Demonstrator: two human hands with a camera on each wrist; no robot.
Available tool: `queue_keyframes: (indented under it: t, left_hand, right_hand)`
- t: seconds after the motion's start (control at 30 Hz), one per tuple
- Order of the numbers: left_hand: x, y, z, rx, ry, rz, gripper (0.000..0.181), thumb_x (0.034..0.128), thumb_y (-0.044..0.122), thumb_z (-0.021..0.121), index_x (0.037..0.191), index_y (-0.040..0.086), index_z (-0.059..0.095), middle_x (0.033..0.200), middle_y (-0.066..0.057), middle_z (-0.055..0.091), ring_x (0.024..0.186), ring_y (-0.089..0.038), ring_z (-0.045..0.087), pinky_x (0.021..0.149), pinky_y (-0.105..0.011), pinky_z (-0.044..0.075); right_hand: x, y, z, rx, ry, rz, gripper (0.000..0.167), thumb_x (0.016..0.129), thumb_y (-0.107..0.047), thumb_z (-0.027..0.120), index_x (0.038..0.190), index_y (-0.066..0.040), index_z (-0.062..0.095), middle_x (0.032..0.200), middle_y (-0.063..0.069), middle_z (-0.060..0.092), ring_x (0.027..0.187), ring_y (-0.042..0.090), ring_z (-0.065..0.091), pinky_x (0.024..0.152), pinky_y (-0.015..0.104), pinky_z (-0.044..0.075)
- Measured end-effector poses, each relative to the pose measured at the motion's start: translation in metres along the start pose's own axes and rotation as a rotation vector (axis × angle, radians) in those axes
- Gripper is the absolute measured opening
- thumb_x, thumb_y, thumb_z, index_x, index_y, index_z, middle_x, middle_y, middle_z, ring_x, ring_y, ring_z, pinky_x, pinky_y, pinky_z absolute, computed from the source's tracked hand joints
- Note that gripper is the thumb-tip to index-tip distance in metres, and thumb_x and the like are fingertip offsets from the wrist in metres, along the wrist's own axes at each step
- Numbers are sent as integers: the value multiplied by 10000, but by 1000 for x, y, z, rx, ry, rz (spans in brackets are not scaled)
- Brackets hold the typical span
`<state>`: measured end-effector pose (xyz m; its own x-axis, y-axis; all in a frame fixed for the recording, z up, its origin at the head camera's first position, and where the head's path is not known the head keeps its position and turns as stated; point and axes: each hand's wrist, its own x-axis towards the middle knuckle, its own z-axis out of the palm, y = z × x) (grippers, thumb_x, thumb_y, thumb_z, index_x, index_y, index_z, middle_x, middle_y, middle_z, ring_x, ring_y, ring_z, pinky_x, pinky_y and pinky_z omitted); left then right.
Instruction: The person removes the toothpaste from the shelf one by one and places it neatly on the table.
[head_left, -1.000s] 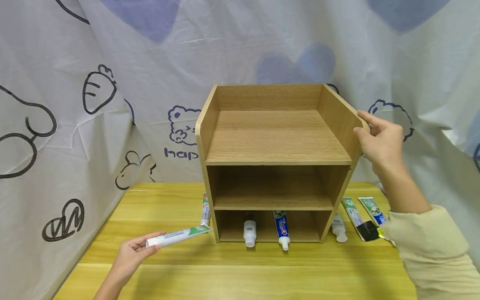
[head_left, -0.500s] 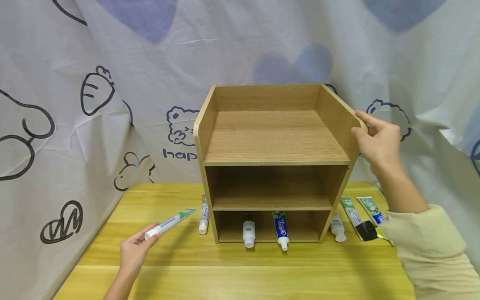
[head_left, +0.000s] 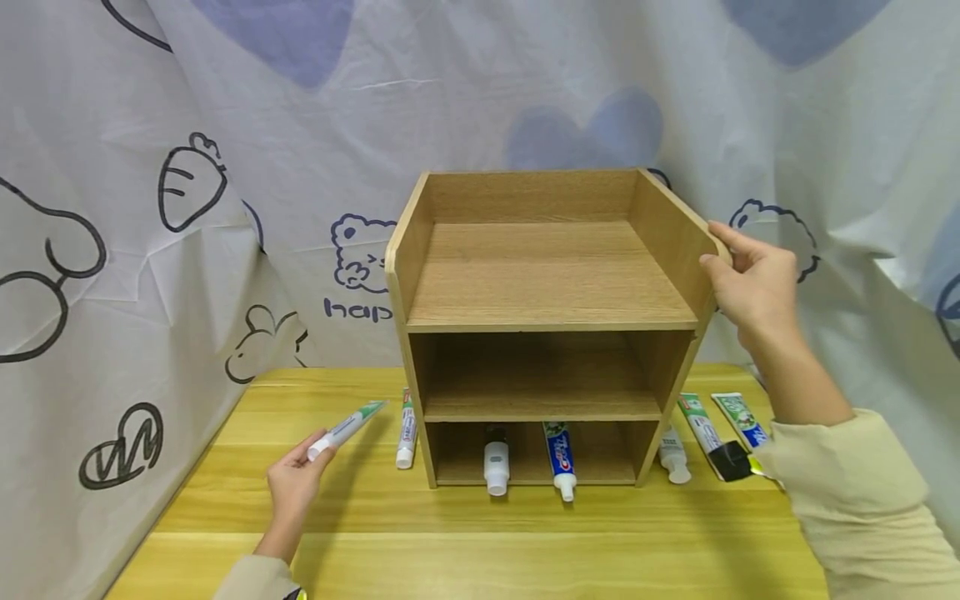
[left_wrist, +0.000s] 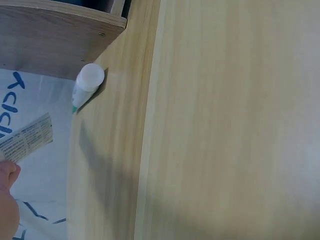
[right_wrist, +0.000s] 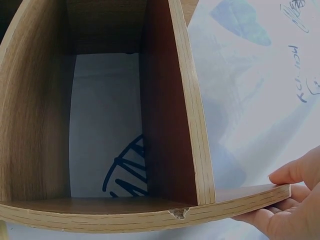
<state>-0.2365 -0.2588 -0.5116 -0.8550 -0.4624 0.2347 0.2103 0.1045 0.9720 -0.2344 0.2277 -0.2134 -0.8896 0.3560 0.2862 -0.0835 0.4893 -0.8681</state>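
Observation:
In the head view my left hand (head_left: 294, 482) pinches the capped end of a white-and-green toothpaste tube (head_left: 347, 431). The tube slants up to the right above the table, and its printed strip shows in the left wrist view. Just right of it, a second toothpaste tube (head_left: 407, 429) lies against the left side of a wooden desktop shelf (head_left: 555, 275). My right hand (head_left: 757, 279) grips the top front of the shelf's right side panel. Its thumb and fingers lie on opposite faces of that panel (right_wrist: 260, 196) in the right wrist view.
The bottom compartment holds a white bottle (head_left: 497, 468) and a blue toothpaste tube (head_left: 559, 458), both poking out in front. Right of the shelf lie a white tube (head_left: 672, 457), a green-and-white tube (head_left: 700, 423) and a green-and-blue tube (head_left: 738, 417). A printed curtain (head_left: 225, 83) hangs behind.
My left hand has moved right and a little farther out, swinging the tube to point more upward and away from the shelf. My right hand keeps its grip on the panel.

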Motion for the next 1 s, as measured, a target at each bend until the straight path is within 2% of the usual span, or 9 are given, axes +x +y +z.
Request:
queue_keyframes:
  t: [0.1,0.2,0.33,0.5,0.67,0.77,0.87,0.93,1.0]
  left_hand:
    - [-1,12,12,80,40,4,329,759,1,704,1070,-88,648,1097,-282,627,705,116,566,563,-51,485]
    - [-2,20,23,161,84,-33,341,765,-37,678,1084,-137,615,1130,-351,566,674,168,511,566,-20,459]
    - [1,20,31,226,106,-48,320,777,-31,672,1083,-118,630,1105,-327,587,634,205,466,551,-1,430]
    - [6,15,36,300,84,-31,307,790,-9,668,1083,-98,642,1089,-318,606,626,203,428,528,-4,398]
    - [10,13,42,305,64,-29,300,790,-37,653,1082,-103,640,1100,-330,600,665,161,442,541,-4,396]
    - [11,12,47,328,53,-27,304,788,-46,647,1088,-98,639,1109,-322,601,718,65,520,545,-2,392]
    - [11,9,51,379,27,-21,323,799,-27,642,1114,-96,624,1118,-315,599,823,-144,624,546,-14,395]
    - [11,7,53,420,11,-9,336,804,-13,640,1127,-100,612,1114,-317,596,894,-301,640,556,-59,439]
    - [10,3,54,463,-7,2,353,808,4,638,1141,-107,598,1111,-321,593,935,-378,623,587,-146,495]
  right_hand:
    - [0,0,0,-1,-4,4,479,923,-118,459,1399,-135,406,1330,181,515,1181,255,522,929,270,473]
    - [0,0,1,-2,-1,5,477,924,-121,458,1397,-135,408,1329,186,514,1180,259,522,939,286,470]
    - [1,0,1,3,-2,-3,472,926,-129,458,1396,-135,411,1331,189,508,1176,258,524,938,291,473]
    - [1,0,1,11,-1,-13,467,928,-129,457,1392,-129,414,1346,184,486,1190,272,512,946,310,468]
    - [0,-1,0,18,-6,-21,475,926,-109,450,1399,-115,402,1356,172,478,1201,268,506,952,318,462]
    - [-1,-1,0,17,-8,-19,477,927,-105,448,1401,-118,398,1355,168,483,1199,266,510,946,305,464]
    - [0,0,0,19,-7,-15,474,928,-112,448,1400,-124,399,1352,177,484,1197,276,510,946,304,465]
    - [0,0,0,14,-4,-13,472,929,-117,447,1399,-125,400,1355,173,481,1198,275,508,949,311,464]
    - [1,1,1,16,-4,-13,470,930,-123,449,1397,-122,401,1355,178,475,1198,278,506,953,320,464]
